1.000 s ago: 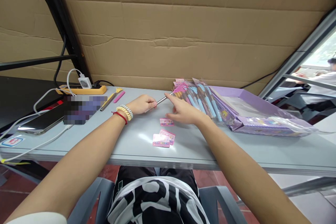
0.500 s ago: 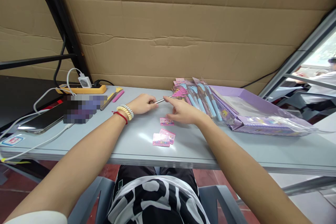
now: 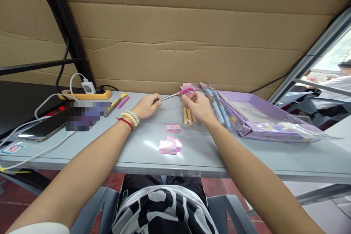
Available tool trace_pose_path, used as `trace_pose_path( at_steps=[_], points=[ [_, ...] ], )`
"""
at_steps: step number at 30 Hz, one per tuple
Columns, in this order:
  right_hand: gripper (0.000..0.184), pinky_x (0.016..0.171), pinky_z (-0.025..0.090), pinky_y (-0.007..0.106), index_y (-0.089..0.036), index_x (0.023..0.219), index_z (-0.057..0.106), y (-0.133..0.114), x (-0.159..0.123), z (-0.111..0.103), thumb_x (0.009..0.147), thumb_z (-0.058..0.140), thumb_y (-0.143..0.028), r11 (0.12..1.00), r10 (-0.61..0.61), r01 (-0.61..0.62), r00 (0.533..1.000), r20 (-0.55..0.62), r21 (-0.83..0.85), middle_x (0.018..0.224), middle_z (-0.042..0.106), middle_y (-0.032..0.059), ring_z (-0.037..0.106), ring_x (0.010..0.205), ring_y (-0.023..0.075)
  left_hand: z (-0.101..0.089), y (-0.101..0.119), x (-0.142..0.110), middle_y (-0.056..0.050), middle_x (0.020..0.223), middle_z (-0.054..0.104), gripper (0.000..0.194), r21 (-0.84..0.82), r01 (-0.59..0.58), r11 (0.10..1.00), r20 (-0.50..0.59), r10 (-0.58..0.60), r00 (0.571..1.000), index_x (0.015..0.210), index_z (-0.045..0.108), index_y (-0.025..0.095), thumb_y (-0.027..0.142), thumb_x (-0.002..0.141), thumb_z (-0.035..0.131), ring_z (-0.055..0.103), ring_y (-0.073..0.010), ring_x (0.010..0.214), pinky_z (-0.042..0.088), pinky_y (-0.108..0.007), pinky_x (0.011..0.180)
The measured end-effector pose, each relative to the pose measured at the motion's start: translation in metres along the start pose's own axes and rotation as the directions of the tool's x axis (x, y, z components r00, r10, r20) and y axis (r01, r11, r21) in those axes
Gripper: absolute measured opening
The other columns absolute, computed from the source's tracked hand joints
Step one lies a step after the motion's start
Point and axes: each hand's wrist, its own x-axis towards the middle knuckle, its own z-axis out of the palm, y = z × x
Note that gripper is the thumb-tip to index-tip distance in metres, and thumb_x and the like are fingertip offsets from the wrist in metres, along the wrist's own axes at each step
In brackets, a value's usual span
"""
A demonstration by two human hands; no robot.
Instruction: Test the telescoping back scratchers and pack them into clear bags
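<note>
A thin metal rod with a pink end (image 3: pixel 169 97) stretches between my two hands, above the tabletop. My left hand (image 3: pixel 147 106) pinches its left tip, with thumb and fingers pressed together. My right hand (image 3: pixel 197 105) has its fingers curled at the pink end, which shows as a loop above the knuckles. Beneath and behind the right hand lie clear bags with tan sticks (image 3: pixel 188 114), partly covered by it. Between my forearms, nearer the front edge, are small pink printed cards: a single card (image 3: pixel 173 128) and two overlapping cards (image 3: pixel 168 147).
Bagged blue-handled tools (image 3: pixel 218 108) lie beside an open purple box (image 3: pixel 279 134) on the right. At left are a yellow-headed rod (image 3: pixel 113 107), a pink stick (image 3: pixel 123 101), a phone (image 3: pixel 45 126) with white cables and a yellow power strip (image 3: pixel 102 95). Cardboard (image 3: pixel 153 25) walls the back.
My right hand has slid right along the rod, and its stretched index finger is now curled at the pink end. More of the rod shows between my hands. The left hand shifted slightly.
</note>
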Motion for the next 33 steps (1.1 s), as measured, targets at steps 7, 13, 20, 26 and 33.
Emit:
trace_pose_path(
  at_steps=[7,13,20,26,33],
  points=[
    [0.04,0.047,0.034,0.024,-0.021,0.087,0.046,0.0,0.003,-0.004,0.077,0.057,-0.059,0.925,0.088,-0.105,0.994,0.063,0.364,0.063,0.059,-0.0013,0.047,0.048,0.0105,-0.001,-0.002,0.0,-0.001,0.075,0.061,0.014,0.035,-0.059,0.998,-0.041,0.06,0.997,0.08,0.055,0.019,0.031,0.082,0.048,0.05,-0.0148,0.067,0.035,-0.027,0.064],
    [0.035,0.042,0.033,0.021,-0.021,0.084,0.046,0.0,0.001,0.004,0.076,0.061,-0.052,0.822,-0.05,-0.06,0.983,0.177,0.566,0.057,0.054,-0.0061,0.045,0.04,0.0065,-0.001,-0.005,-0.001,-0.003,0.081,0.064,0.013,0.119,-0.082,0.99,-0.051,0.089,0.995,0.082,0.059,0.018,0.028,0.082,0.051,0.053,-0.0163,0.071,0.037,-0.027,0.064],
    [0.043,0.041,0.036,0.021,-0.018,0.096,0.052,-0.002,-0.007,0.015,0.072,0.068,-0.05,0.869,-0.096,-0.079,0.942,0.321,0.489,0.065,0.057,-0.0037,0.047,0.043,0.0063,0.007,0.012,-0.005,-0.003,0.086,0.068,0.025,0.176,-0.177,0.968,0.008,0.179,0.984,0.093,0.065,0.019,0.038,0.088,0.05,0.057,-0.0164,0.076,0.036,-0.027,0.066],
    [0.043,0.043,0.034,0.02,-0.016,0.07,0.053,-0.006,-0.009,0.013,0.066,0.073,-0.054,0.903,-0.151,-0.025,0.916,0.371,0.429,0.057,0.056,-0.0011,0.045,0.047,0.0074,0.015,0.027,-0.009,-0.004,0.089,0.068,0.033,0.167,-0.268,0.949,0.059,0.261,0.963,0.097,0.068,0.021,0.041,0.093,0.042,0.057,-0.016,0.076,0.034,-0.027,0.064],
    [0.039,0.049,0.035,0.021,-0.015,0.067,0.056,-0.001,0.002,-0.002,0.065,0.074,-0.05,0.912,-0.248,0.094,0.903,0.352,0.4,0.056,0.055,-0.0017,0.048,0.052,0.0085,0.019,0.032,-0.004,-0.004,0.085,0.067,0.033,0.223,-0.31,0.924,0.079,0.299,0.951,0.089,0.065,0.02,0.035,0.095,0.036,0.056,-0.016,0.075,0.032,-0.027,0.062]
  ],
)
